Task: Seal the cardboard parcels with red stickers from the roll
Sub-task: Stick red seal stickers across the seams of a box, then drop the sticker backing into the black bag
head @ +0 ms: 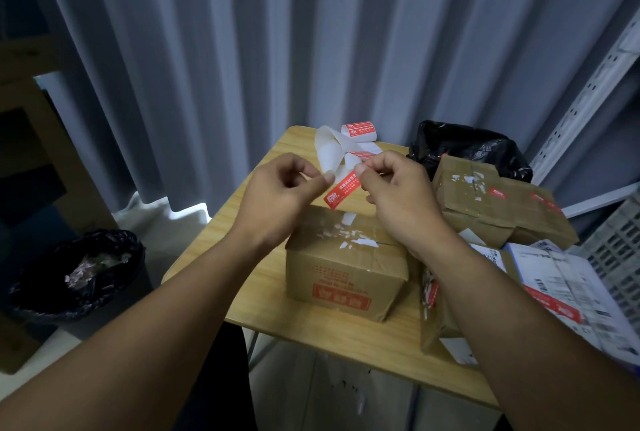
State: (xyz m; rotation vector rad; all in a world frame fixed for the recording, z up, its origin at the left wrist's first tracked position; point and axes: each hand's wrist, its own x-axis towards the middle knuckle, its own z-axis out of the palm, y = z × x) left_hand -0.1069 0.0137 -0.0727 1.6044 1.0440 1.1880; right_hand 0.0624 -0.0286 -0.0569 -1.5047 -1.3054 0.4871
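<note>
A pale wood-grain table (277, 292) stands against a grey ribbed wall (242, 50), bearing a scuffed brown cardboard parcel (346, 275) with torn white label scraps on its taped top; behind this parcel lies the sticker roll (360, 131), its limp white backing strip (329, 150) looping forward. Just above the parcel's far edge the left hand (277, 198) pinches the backing strip between thumb and forefinger, while the right hand (398, 195), fingers curled, pinches the upper end of a glossy red sticker (341, 191) slanting between them.
</note>
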